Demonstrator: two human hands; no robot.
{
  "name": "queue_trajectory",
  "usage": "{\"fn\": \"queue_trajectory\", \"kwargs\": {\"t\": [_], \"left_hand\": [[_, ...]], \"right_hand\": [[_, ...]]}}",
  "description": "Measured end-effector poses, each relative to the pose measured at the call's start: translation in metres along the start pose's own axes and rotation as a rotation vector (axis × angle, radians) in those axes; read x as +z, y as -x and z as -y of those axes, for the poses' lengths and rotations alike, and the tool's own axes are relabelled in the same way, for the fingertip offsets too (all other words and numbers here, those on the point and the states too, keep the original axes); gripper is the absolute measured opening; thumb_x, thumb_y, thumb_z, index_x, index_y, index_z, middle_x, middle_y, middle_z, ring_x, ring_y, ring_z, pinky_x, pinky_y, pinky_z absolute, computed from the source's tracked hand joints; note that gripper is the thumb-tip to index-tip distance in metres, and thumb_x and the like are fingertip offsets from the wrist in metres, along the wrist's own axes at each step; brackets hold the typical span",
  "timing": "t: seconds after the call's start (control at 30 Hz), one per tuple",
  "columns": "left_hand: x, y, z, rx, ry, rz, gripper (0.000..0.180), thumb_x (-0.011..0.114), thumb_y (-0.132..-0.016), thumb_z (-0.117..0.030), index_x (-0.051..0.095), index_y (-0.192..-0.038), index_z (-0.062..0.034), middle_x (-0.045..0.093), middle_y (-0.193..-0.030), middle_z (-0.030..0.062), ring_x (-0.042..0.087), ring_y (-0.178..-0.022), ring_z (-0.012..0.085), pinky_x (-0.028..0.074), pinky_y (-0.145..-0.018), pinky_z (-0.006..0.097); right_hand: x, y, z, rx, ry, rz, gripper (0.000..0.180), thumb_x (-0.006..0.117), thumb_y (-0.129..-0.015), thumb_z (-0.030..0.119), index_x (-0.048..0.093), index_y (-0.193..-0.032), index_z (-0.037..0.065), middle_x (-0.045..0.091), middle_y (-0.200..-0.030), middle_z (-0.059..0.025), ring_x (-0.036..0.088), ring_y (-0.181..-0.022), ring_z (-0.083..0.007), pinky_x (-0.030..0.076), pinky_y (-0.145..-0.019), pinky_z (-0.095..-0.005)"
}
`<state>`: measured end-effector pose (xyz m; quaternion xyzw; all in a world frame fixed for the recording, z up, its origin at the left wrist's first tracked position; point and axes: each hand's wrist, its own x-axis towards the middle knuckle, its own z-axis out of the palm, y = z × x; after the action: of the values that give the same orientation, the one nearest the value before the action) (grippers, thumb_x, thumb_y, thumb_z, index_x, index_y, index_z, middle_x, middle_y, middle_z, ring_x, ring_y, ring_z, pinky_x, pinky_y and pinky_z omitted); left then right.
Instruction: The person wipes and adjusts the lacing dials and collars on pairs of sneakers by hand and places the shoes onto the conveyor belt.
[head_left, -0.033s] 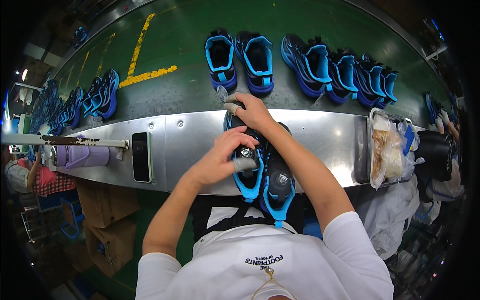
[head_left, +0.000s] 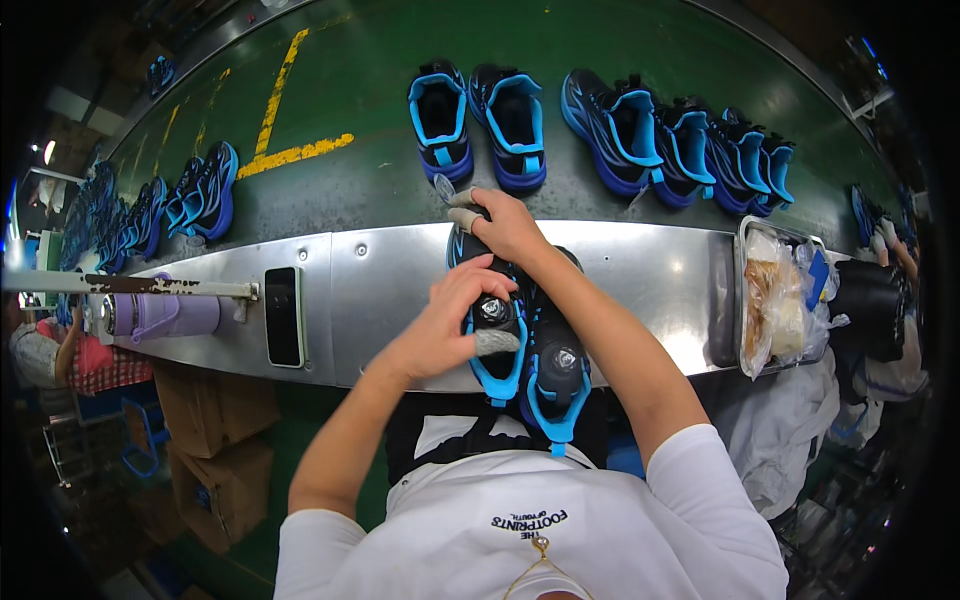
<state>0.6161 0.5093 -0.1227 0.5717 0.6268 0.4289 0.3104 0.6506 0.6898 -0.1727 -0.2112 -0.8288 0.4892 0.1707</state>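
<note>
Two black sneakers with bright blue collars lie side by side in front of me, heels toward my body: a left sneaker (head_left: 501,385) and a right sneaker (head_left: 555,405). A dark rounded form with a shiny round spot fills each opening. My left hand (head_left: 448,315) grips the left sneaker, fingers over its tongue and the covered thumb at the opening. Fingertip covers sheathe two fingers of my right hand (head_left: 508,228), which curl at the same sneaker's toe; the toe is mostly hidden. Beside those fingertips is a small clear plastic piece (head_left: 444,187).
Beyond the metal ledge (head_left: 660,265), a green surface (head_left: 350,90) carries several matching sneakers (head_left: 512,130). On the ledge are a phone (head_left: 284,316), a purple bottle (head_left: 175,313) and a tray (head_left: 742,300) of plastic-wrapped items. Cardboard boxes (head_left: 218,405) stand lower left. Another person's hands (head_left: 884,238) show far right.
My left thumb has shifted slightly toward the heel of the left sneaker. My right hand and both sneakers keep their places.
</note>
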Motion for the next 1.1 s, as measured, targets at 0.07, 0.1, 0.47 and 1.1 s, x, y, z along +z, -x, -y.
{"fn": "queue_trajectory", "kwargs": {"t": [0.07,0.1,0.47,1.1], "left_hand": [[0.004,0.001,0.009,-0.021,0.064,-0.067,0.031,0.074,-0.080,-0.020,0.059,-0.106,-0.0109,0.062,-0.120,0.0047,0.031,-0.139,0.0330,0.022,-0.113,0.047],[-0.002,-0.004,0.010,-0.010,0.133,0.030,0.028,0.073,-0.081,-0.019,0.061,-0.104,-0.0109,0.064,-0.118,0.0041,0.031,-0.139,0.0327,0.021,-0.114,0.048],[0.002,0.002,-0.011,-0.111,0.348,-0.120,0.021,0.058,-0.091,-0.008,0.065,-0.111,-0.0041,0.066,-0.117,0.0041,0.045,-0.129,0.0244,0.032,-0.109,0.037],[-0.016,-0.030,-0.039,0.146,-0.673,0.277,0.026,0.070,-0.075,-0.024,0.055,-0.083,-0.0049,0.056,-0.083,0.0141,0.055,-0.082,0.0355,0.046,-0.073,0.045]], "right_hand": [[0.001,-0.001,0.000,-0.022,-0.007,-0.011,0.030,0.067,-0.087,0.026,0.068,-0.110,0.006,0.068,-0.107,-0.0158,0.064,-0.098,-0.0287,0.048,-0.088,-0.0342],[-0.001,-0.001,-0.003,-0.017,-0.004,-0.011,0.030,0.067,-0.087,0.026,0.068,-0.110,0.006,0.068,-0.107,-0.0158,0.064,-0.098,-0.0287,0.048,-0.088,-0.0342],[-0.006,0.000,-0.009,0.013,-0.082,0.045,0.032,0.067,-0.088,0.027,0.068,-0.112,0.006,0.069,-0.108,-0.0133,0.064,-0.099,-0.0224,0.047,-0.090,-0.0315],[-0.012,0.020,-0.008,-0.091,0.005,-0.068,0.036,0.064,-0.088,0.030,0.063,-0.116,0.007,0.063,-0.107,-0.0206,0.057,-0.104,-0.0381,0.045,-0.091,-0.0438]]}}
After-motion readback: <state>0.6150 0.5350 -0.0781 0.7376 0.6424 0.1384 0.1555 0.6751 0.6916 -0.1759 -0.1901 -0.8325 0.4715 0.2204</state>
